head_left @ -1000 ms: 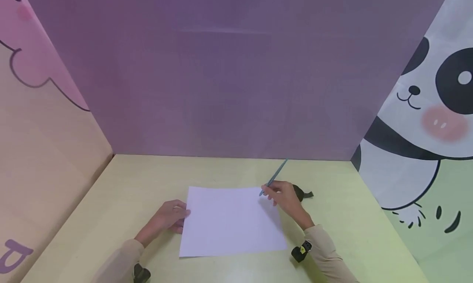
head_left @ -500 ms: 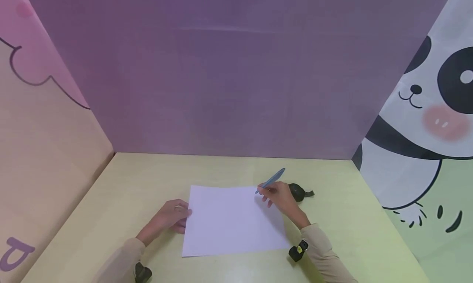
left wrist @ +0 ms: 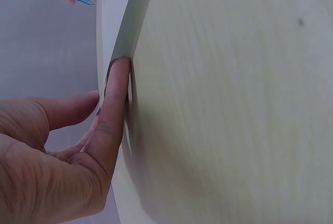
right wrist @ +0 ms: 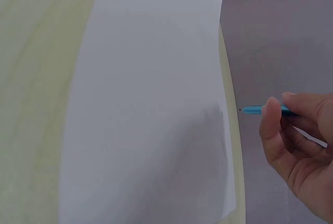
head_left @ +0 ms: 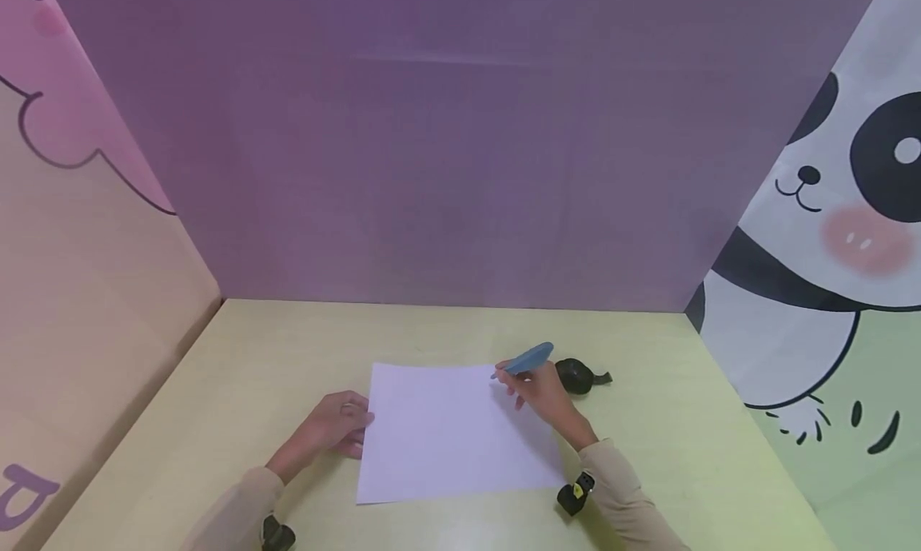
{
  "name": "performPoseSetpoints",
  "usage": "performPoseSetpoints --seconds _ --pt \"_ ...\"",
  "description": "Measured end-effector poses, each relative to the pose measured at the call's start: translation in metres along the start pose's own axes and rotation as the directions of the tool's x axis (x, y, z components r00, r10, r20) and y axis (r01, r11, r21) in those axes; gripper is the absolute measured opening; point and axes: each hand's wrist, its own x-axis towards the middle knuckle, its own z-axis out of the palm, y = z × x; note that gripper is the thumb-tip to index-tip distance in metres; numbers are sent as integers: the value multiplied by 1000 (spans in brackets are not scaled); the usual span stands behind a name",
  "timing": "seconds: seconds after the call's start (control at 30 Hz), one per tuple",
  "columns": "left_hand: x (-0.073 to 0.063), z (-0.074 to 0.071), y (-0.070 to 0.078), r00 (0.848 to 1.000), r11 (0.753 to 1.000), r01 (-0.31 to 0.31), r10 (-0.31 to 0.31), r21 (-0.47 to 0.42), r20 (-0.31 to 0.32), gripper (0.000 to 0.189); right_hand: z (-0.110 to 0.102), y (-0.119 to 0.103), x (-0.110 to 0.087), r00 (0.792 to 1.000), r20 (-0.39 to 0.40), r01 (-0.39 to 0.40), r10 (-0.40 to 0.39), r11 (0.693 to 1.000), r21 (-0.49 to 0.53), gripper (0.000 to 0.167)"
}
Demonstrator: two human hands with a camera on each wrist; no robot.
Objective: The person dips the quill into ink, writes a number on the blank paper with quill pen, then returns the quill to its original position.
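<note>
A white sheet of paper (head_left: 446, 439) lies on the table in front of me. My left hand (head_left: 334, 423) pinches its left edge; in the left wrist view the thumb is above the sheet and the index finger (left wrist: 112, 104) reaches under it. Over the sheet's top right part, my right hand (head_left: 540, 391) holds a blue pen (head_left: 531, 359) with a broad, flat, feather-like back end. The right wrist view shows the pen tip (right wrist: 252, 110) pinched between thumb and fingers, pointing out past the fingertips. No marks show on the paper.
A dark round object (head_left: 574, 376) with a short tail sits on the light wooden table (head_left: 302, 335), just right of my right hand. A purple panel (head_left: 460, 175) stands along the back edge, with printed panels on both sides.
My right hand has moved a little left and down, and the pen has tilted and turned so its broad flat side shows. My left hand stays at the paper's left edge.
</note>
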Motion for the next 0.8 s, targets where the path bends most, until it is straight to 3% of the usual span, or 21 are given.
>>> performPoseSetpoints --seconds 0.2,0.43,0.8 --pt "-1 0 -2 999 1000 -15 15 -8 44 35 5 -6 1 994 -4 -113 113 993 -17 18" --pt "-1 4 0 1000 1000 3 -3 -12 1 32 10 -9 -1 995 -15 -103 102 994 -22 17" --pt "-1 6 4 1000 1000 -2 2 -1 8 33 21 -6 3 992 -9 -126 126 992 23 18"
